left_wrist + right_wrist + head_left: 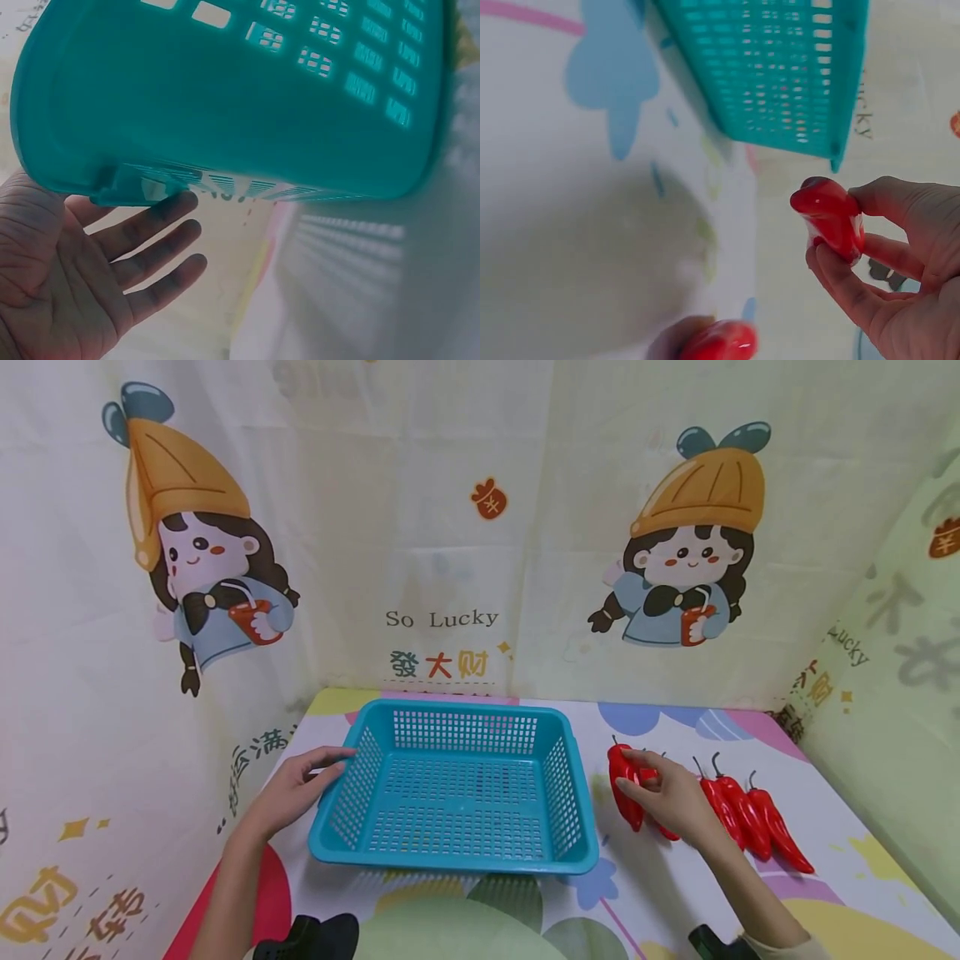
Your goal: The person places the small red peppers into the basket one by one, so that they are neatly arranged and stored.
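A blue-green plastic basket (461, 860) with perforated sides and bottom stands in the middle of the table, with nothing inside it. My left hand (298, 787) touches its left rim; in the left wrist view the fingers (161, 259) are fairly straight and spread beside the wall, and the thumb is partly hidden. To the right of the basket, my right hand (671, 797) pinches a shiny red chili pepper (624, 785) between thumb and fingers, also visible in the right wrist view as a red chili pepper (831, 214) held above the table.
Another red pepper (667, 832) lies partly hidden under the right hand. Several red chili peppers (742, 814) with dark stems lie side by side farther right. A patterned cloth (442, 552) hangs behind and beside the table (592, 935).
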Action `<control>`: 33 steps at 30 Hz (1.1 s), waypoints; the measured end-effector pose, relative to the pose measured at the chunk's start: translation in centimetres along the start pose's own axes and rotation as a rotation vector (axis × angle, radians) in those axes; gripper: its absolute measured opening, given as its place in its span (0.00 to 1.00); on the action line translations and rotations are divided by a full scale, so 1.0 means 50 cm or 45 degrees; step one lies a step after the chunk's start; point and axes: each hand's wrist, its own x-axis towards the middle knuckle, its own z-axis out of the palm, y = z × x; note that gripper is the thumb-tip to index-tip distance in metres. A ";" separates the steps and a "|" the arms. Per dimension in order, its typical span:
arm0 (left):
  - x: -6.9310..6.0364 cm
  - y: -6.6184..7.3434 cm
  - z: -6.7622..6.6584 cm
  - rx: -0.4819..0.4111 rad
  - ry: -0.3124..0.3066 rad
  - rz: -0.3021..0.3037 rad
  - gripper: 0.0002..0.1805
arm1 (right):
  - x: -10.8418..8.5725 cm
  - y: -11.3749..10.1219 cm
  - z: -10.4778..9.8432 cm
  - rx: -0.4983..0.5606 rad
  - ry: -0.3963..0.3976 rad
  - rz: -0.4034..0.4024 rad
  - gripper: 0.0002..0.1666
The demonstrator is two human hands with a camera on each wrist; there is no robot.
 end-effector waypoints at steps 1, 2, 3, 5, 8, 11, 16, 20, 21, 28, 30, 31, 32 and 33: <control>0.000 0.001 -0.001 -0.002 -0.007 0.005 0.22 | -0.001 -0.004 -0.003 0.015 0.005 0.000 0.42; 0.001 0.002 -0.002 0.000 -0.014 0.009 0.22 | -0.001 -0.008 -0.006 0.029 0.009 0.002 0.43; 0.001 0.002 -0.003 0.007 -0.019 0.013 0.22 | -0.001 -0.011 -0.008 0.041 0.013 0.004 0.43; 0.002 0.003 -0.005 0.018 -0.033 0.017 0.22 | -0.002 -0.018 -0.012 0.060 0.024 0.003 0.44; 0.003 0.005 -0.008 0.041 -0.052 0.027 0.22 | -0.002 -0.030 -0.015 0.082 0.045 -0.002 0.43; 0.004 0.006 -0.010 0.063 -0.071 0.042 0.22 | -0.001 -0.046 -0.018 0.097 0.069 -0.012 0.42; 0.006 0.008 -0.015 0.070 -0.096 0.061 0.23 | 0.003 -0.079 -0.022 0.128 0.086 -0.008 0.42; 0.005 0.008 -0.016 0.069 -0.102 0.047 0.24 | 0.009 -0.102 -0.021 0.156 0.093 -0.031 0.42; 0.004 0.008 -0.016 0.071 -0.102 0.043 0.24 | 0.010 -0.106 -0.020 0.162 0.096 -0.041 0.42; 0.000 0.008 -0.015 0.066 -0.106 0.022 0.25 | 0.017 -0.130 -0.015 0.195 0.117 -0.087 0.41; -0.001 0.007 -0.015 0.068 -0.105 0.023 0.26 | 0.019 -0.136 -0.015 0.205 0.114 -0.090 0.41; -0.001 0.007 -0.015 0.066 -0.106 0.025 0.25 | 0.020 -0.139 -0.014 0.211 0.110 -0.087 0.41; 0.000 0.007 -0.015 0.064 -0.106 0.029 0.25 | 0.022 -0.141 -0.014 0.215 0.108 -0.085 0.41; 0.000 0.007 -0.015 0.063 -0.107 0.033 0.25 | 0.023 -0.144 -0.013 0.219 0.106 -0.082 0.41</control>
